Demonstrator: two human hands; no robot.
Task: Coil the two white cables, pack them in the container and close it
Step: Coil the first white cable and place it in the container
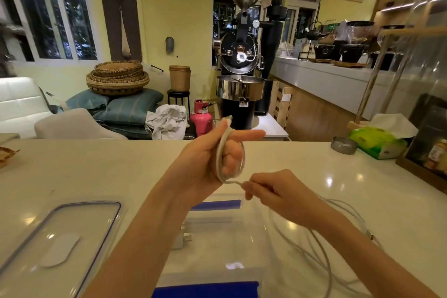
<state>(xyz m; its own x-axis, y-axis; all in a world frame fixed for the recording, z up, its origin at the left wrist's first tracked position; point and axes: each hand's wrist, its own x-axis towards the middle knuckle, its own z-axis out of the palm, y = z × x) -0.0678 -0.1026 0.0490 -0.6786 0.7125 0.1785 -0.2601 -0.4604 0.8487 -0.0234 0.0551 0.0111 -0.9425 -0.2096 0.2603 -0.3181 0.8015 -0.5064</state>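
Observation:
My left hand [212,152] is raised above the white counter with a white cable [221,152] looped in a coil around its fingers, index finger stretched right. My right hand [268,191] pinches the free end of that cable just below the coil. A second white cable [321,249] lies loose on the counter at the right, under my right forearm. The clear container [222,232] with blue clips stands open below my hands, with a white plug adapter [183,237] at its left side. Its clear lid [60,234] lies flat at the left.
A green tissue pack [377,143] and a small metal ashtray [343,145] sit at the counter's far right. A wooden box [425,152] stands at the right edge. Beyond the counter are a coffee roaster [242,68], a pink gas cylinder [202,118] and chairs.

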